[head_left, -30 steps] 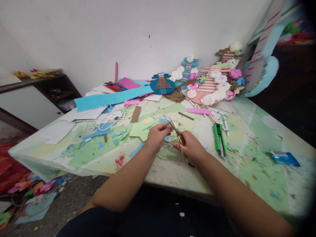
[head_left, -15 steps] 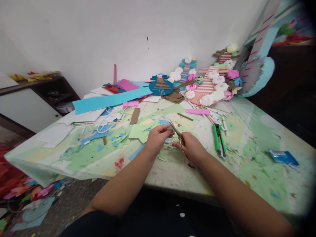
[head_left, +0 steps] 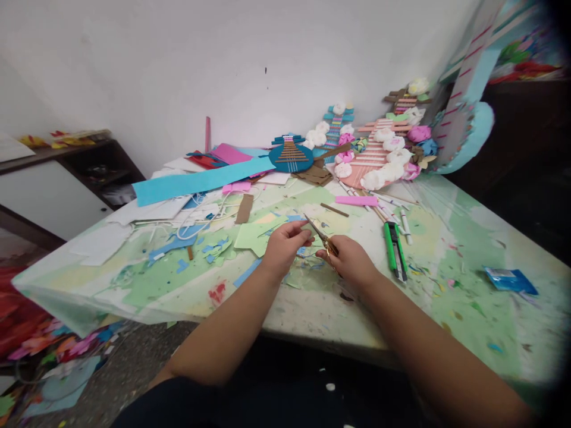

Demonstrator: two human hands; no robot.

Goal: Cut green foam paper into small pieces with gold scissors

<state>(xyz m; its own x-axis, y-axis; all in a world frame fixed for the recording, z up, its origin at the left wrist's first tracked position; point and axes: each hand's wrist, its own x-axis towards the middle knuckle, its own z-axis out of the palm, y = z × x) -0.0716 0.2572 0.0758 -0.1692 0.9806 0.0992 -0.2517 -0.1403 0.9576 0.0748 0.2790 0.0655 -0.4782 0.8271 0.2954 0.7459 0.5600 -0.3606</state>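
Scissors point(head_left: 324, 239) with gold-coloured handles are in my right hand point(head_left: 350, 258), its fingers wrapped round the handles and the blades pointing up and left. Close beside the blades, my left hand point(head_left: 288, 245) is closed in a pinch; a small piece seems to be at its fingertips, too small to make out. Beneath and left of my left hand lies light green paper point(head_left: 254, 236). Small blue and green scraps point(head_left: 216, 249) are scattered further left. A green cutter knife point(head_left: 395, 251) lies right of my right hand.
Several paper instruments, among them a round blue one point(head_left: 292, 157), stand along the wall. A long blue strip point(head_left: 200, 182) crosses the back left. Markers point(head_left: 406, 227) and a pink strip point(head_left: 355, 201) lie behind the knife, a blue packet point(head_left: 511, 280) at the right.
My right hand and the scissors have shifted very slightly, and the scissor blades look closer together. My left hand stays in almost the same place.
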